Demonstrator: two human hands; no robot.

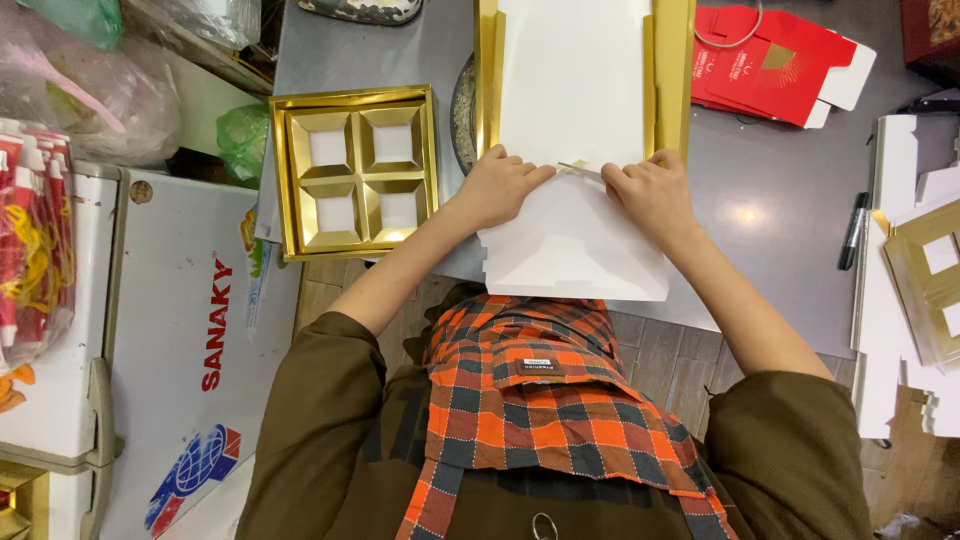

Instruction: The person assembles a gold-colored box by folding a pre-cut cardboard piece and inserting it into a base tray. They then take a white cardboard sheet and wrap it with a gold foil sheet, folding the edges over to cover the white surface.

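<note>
From the head camera, looking straight down, the left hand (pixel 500 185) lies knuckles up on a flat sheet of white card (pixel 575 120), its fingers bent and pressed down onto the card along a fold line. The right hand (pixel 648 192) sits just beside it on the same fold, fingers likewise curled and pressing; between the two hands a narrow gold strip (pixel 578 168) shows — whether either hand pinches it cannot be told. The card runs away from the hands across the grey table (pixel 770 200) and also back towards the person, where its lower flap overhangs the table edge above an orange checked apron (pixel 530 400). Gold edging (pixel 672 75) flanks the card on both sides beyond the hands. Well to the left of the left hand rests a gold tray with four square compartments (pixel 355 170), its edge partly off the table. Beyond and to the right of the right hand lie flat red cartons (pixel 770 60); farther right, a black marker pen (pixel 853 230) and more gold and white card pieces (pixel 925 270).
</note>
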